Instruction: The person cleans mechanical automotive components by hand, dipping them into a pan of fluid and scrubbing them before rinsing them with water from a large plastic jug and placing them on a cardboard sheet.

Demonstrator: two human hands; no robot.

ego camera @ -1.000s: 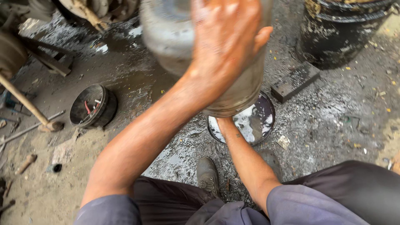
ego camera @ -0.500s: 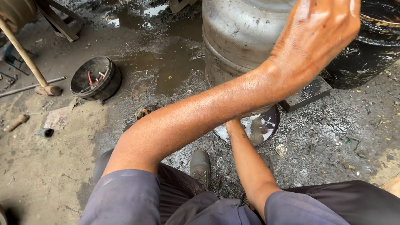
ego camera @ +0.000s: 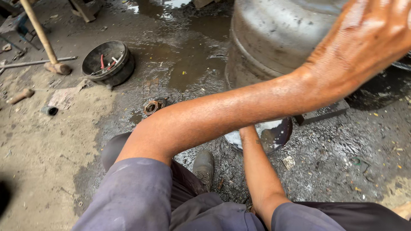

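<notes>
Left hand (ego camera: 368, 47) lies flat and open against the big metal drum (ego camera: 274, 38) tilted over the shallow pan (ego camera: 274, 134); right hand's grip is hidden underneath, drum not yet set down.

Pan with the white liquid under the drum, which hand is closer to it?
Right. The right wrist meets the pan rim, hand hidden behind the left forearm; the left hand lies higher, against the drum.
</notes>
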